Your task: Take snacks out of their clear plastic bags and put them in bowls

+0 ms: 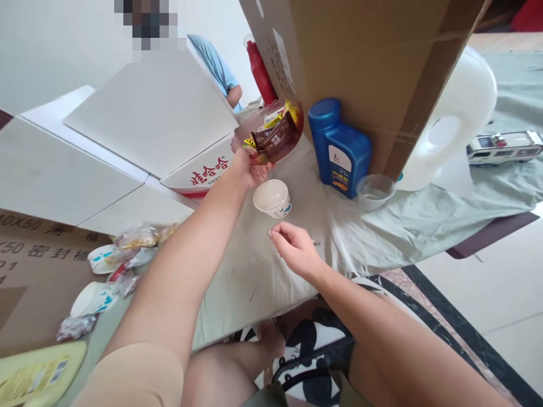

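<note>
My left hand [255, 169] reaches forward and grips the near edge of a see-through reddish-brown plastic dish [292, 141]. In the dish lie wrapped snacks [275, 138] in dark brown and yellow-gold packaging; the dish looks tilted toward me. A white paper bowl [271, 198] with a blue-green print stands upright on the cloth, just below that hand. Close to the bowl's near side, but apart from it, is my right hand [294, 249], its thumb and fingers pinched together. Whatever may be between those fingertips is too small to make out.
Right of the bowl stand a blue plastic bottle [341, 150], a clear plastic cup [375, 192] and a large cardboard box [360, 68]. White cartons [161, 107] line the left. Paper bowls [95, 298] and wrapped packets [138, 237] lie at lower left. Another person's sleeve [216, 65] shows behind.
</note>
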